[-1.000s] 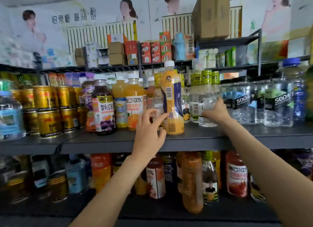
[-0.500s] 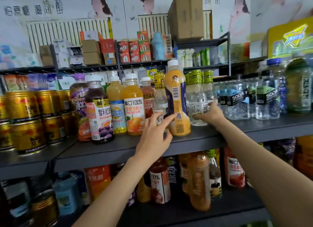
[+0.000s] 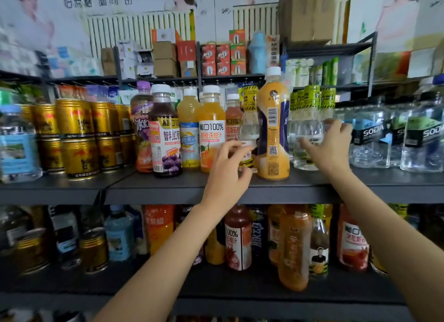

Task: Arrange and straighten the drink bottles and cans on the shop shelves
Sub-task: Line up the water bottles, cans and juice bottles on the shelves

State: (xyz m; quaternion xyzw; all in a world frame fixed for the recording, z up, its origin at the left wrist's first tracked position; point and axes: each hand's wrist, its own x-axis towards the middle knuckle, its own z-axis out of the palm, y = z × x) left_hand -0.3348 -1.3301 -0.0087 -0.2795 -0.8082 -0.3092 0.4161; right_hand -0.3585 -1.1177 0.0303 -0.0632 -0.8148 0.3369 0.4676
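A tall orange juice bottle (image 3: 273, 129) stands at the front of the middle shelf (image 3: 156, 189), its barcode side facing me. Just left of it is a clear bottle (image 3: 249, 131) with a yellow-and-black neck wrap. My left hand (image 3: 227, 175) curls its fingers and thumb round that bottle's lower part. Right of the orange bottle stand more clear bottles (image 3: 306, 129) with the same wrap. My right hand (image 3: 330, 148) is beside them with fingers spread, its thumb touching the nearest one.
Juice bottles (image 3: 165, 141) stand in a row left of my left hand, then stacked gold cans (image 3: 77, 134). Soda water bottles (image 3: 370, 139) fill the shelf's right end. The lower shelf (image 3: 240, 285) holds mixed bottles and cans. Boxes sit on the top shelf.
My left hand has shifted from the orange bottle to curl round the clear bottle beside it. My right hand has loosened its hold on the clear bottle and spread its fingers.
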